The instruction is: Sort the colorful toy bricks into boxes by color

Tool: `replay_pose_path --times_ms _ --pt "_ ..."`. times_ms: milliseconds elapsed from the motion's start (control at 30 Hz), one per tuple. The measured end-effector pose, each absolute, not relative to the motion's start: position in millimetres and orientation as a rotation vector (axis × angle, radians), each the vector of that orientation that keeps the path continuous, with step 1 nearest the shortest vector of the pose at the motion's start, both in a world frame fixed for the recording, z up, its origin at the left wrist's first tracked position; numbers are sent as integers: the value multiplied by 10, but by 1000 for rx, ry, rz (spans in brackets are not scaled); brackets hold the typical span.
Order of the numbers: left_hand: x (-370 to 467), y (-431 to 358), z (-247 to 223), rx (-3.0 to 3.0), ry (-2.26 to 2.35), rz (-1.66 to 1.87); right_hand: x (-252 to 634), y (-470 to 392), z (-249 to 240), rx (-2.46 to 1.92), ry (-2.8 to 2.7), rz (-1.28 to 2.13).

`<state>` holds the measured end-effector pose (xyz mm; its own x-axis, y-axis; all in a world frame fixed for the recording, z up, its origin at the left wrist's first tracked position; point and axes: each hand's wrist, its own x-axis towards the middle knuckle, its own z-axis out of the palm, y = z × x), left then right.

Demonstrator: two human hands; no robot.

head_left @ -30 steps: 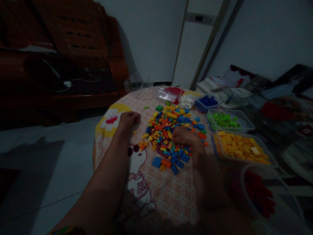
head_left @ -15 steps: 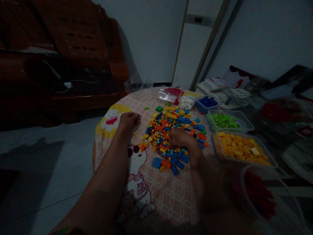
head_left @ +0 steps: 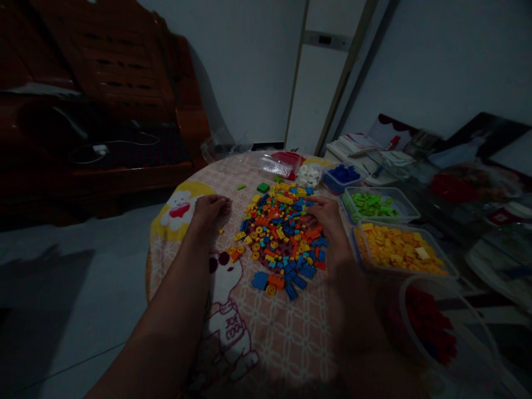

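A heap of mixed plastic building bricks (head_left: 282,221), mostly yellow, orange and blue, is spread over the patterned tablecloth (head_left: 286,332). At its right edge is my right hand (head_left: 326,215), fingers stretched toward the blue and orange bricks and slightly apart. No brick shows clearly in its grasp. My left hand (head_left: 211,210) rests on the cloth left of the heap, its fingers curled in. Whatever those fingers may hold is hidden. Between the left hand and the heap lies a tiny yellow piece (head_left: 221,231). A green brick (head_left: 262,188) sits at the heap's far edge.
Along the right side stand tubs of yellow bricks (head_left: 401,249), light green bricks (head_left: 372,204), blue bricks (head_left: 344,174) and red bricks (head_left: 432,327). White bricks (head_left: 308,175) and a clear plastic tray (head_left: 279,164) are at the back. A wooden bench (head_left: 191,124) stands beyond, left.
My right hand has moved from the middle of the heap to its right edge, and its fingers have straightened from a curl. The left hand stays curled on the cloth. The view has shifted slightly.
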<state>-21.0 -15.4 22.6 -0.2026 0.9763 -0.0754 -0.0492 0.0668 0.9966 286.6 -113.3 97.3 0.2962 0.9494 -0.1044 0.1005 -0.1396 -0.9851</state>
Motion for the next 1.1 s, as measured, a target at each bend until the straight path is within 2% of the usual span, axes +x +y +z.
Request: replay_pose_path --times_ms 200,333,533,667,900,1100 --pt "-186 -193 282 1019 1362 1326 3439 -981 770 -1239 -492 478" --pt "-192 -188 291 1015 1380 1311 3821 -949 674 -1238 -474 173" --pt "-217 -140 230 1046 1379 1309 3611 -874 720 -1361 -581 323" --pt "-211 -139 263 1057 1394 1283 3173 -815 704 -1477 -1046 444" --pt "-201 -172 251 1052 1385 1307 2535 -871 539 -1653 -1849 458" --pt "-214 -170 215 1075 1347 1321 2219 -1020 593 -1331 -2333 649"
